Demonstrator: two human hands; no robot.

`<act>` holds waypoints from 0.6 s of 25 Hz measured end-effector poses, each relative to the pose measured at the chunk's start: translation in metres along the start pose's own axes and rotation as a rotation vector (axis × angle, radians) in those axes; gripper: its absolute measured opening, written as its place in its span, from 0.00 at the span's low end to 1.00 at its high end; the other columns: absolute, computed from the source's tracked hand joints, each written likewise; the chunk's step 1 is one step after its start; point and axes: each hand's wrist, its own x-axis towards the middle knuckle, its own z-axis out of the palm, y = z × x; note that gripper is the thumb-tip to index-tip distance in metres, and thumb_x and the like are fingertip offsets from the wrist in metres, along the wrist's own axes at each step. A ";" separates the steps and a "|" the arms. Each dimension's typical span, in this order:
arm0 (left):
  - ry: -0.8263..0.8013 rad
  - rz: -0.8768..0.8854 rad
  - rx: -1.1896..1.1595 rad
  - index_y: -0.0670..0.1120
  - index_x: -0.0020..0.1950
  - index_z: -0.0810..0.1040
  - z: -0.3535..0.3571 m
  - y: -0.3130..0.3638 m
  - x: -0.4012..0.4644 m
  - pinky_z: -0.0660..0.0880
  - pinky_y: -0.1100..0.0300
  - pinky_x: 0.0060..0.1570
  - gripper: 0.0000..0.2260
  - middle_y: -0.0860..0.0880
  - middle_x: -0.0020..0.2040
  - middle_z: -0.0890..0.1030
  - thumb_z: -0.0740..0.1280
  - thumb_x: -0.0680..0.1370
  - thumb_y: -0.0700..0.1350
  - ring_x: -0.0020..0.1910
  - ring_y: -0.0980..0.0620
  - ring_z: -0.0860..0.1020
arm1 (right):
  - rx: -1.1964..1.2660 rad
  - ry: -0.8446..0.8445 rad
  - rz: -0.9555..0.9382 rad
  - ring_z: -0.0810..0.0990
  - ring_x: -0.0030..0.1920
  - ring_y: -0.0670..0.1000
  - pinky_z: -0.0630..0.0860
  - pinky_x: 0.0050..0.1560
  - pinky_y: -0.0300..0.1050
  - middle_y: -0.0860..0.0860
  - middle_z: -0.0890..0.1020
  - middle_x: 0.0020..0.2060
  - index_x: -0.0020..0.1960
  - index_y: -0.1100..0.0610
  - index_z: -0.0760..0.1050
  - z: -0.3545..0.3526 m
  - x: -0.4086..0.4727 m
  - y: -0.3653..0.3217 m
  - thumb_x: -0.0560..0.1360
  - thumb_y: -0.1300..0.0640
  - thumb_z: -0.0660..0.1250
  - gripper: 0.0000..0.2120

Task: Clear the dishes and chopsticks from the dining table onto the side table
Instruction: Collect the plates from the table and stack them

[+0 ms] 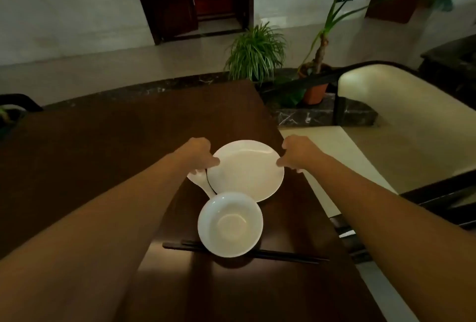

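Two bare hands on one white plate (246, 169), opposite sides of the rim. Left hand (198, 151): fingers curled over the plate's left edge, thumb tip lying on the rim's upper face, rest of fingers tucked below, so a closed pinch on the rim. Right hand (296, 153): thumb on the right edge, fingers folded under; also gripping. Plate sits btwn the two hands, slightly tilted; can't tell if it is clear of the dark wood table (103, 146). White spoon (199, 180) pokes out from under plate's left edge, just below left-hand fingers. White bowl (230, 223) nearer the camera, upright, overlapping the plate's near rim in view. Black chopsticks (283, 256) lie crosswise under/behind the bowl, ends showing both sides. Cream chair (401, 126) to the right.
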 end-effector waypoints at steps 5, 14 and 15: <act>0.045 -0.040 -0.032 0.39 0.42 0.77 0.017 -0.010 0.005 0.74 0.58 0.40 0.06 0.44 0.36 0.74 0.63 0.75 0.40 0.37 0.48 0.75 | 0.453 -0.095 0.191 0.83 0.45 0.59 0.82 0.45 0.51 0.61 0.81 0.52 0.54 0.64 0.75 0.025 0.006 0.004 0.71 0.69 0.66 0.12; 0.182 -0.106 -0.412 0.41 0.51 0.81 -0.001 -0.006 -0.003 0.79 0.59 0.37 0.09 0.45 0.39 0.81 0.66 0.73 0.33 0.34 0.52 0.79 | 0.977 0.007 0.175 0.79 0.46 0.56 0.79 0.30 0.44 0.56 0.77 0.51 0.58 0.60 0.74 0.008 -0.010 0.004 0.71 0.74 0.63 0.19; 0.210 -0.099 -0.458 0.42 0.49 0.81 -0.011 -0.003 -0.008 0.76 0.62 0.31 0.08 0.47 0.37 0.80 0.67 0.73 0.33 0.33 0.53 0.79 | 0.992 0.032 0.156 0.79 0.45 0.55 0.78 0.29 0.43 0.57 0.78 0.52 0.60 0.59 0.74 0.000 -0.012 0.000 0.71 0.74 0.64 0.20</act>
